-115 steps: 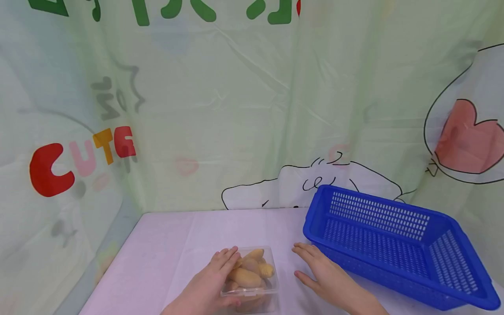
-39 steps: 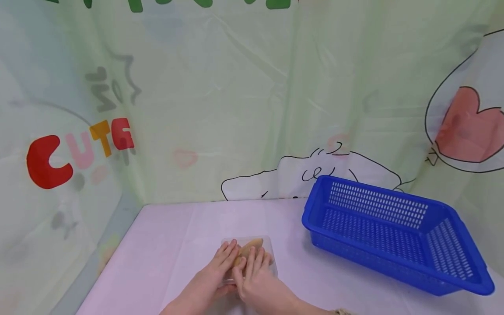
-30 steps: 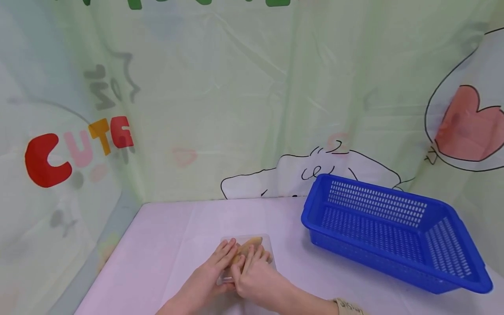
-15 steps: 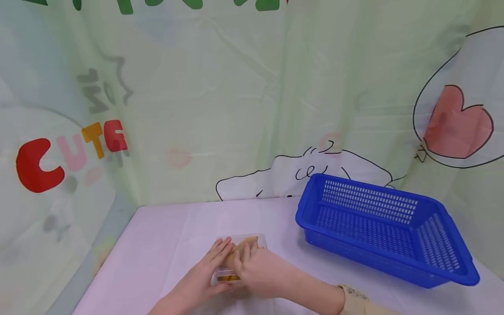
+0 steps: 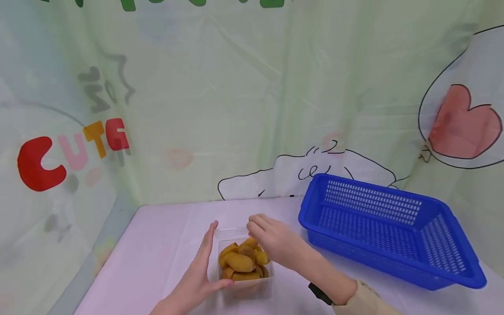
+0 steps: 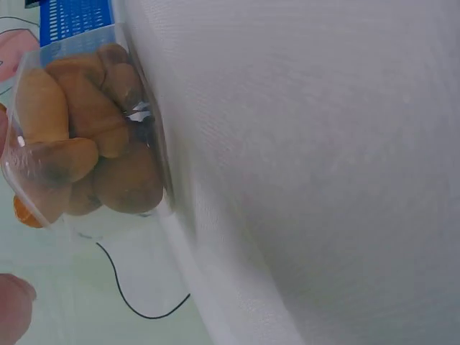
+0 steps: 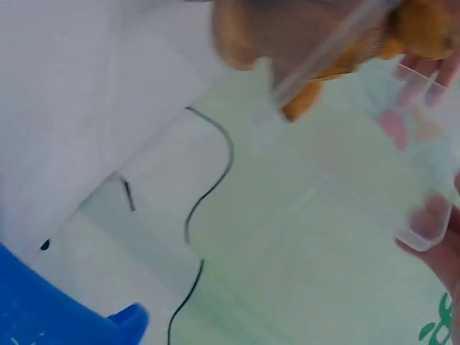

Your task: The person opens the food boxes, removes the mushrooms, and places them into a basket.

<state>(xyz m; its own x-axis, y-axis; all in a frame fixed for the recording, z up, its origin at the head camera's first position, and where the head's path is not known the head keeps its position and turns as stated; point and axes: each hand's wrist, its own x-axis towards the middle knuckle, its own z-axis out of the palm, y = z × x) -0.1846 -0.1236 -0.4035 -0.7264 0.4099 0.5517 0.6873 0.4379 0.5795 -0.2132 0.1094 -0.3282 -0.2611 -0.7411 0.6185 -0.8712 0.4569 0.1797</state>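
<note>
A clear plastic box (image 5: 249,289) on the table holds several rounded, elongated yellow-brown pieces (image 5: 240,262); their kind is not clear. Through the box wall, the left wrist view shows the same pieces (image 6: 43,108), one with a bright orange end. My left hand (image 5: 197,273) stands along the box's left side, fingers straight and thumb at the front rim. Above the box's back right corner, my right hand (image 5: 281,243) pinches the clear lid (image 5: 231,232), which is raised off the front of the box. In the right wrist view, fingers hold the lid (image 7: 415,241) at its edge.
A blue perforated plastic basket (image 5: 370,258) stands on the right, a short way from the box. White cloth covers the table (image 5: 169,245). A printed curtain (image 5: 204,109) closes off the back and left side.
My right hand came from beside the basket to the box, then worked at its front. It has now lifted up and back with the lid, baring the pieces. My left hand stayed beside the box.
</note>
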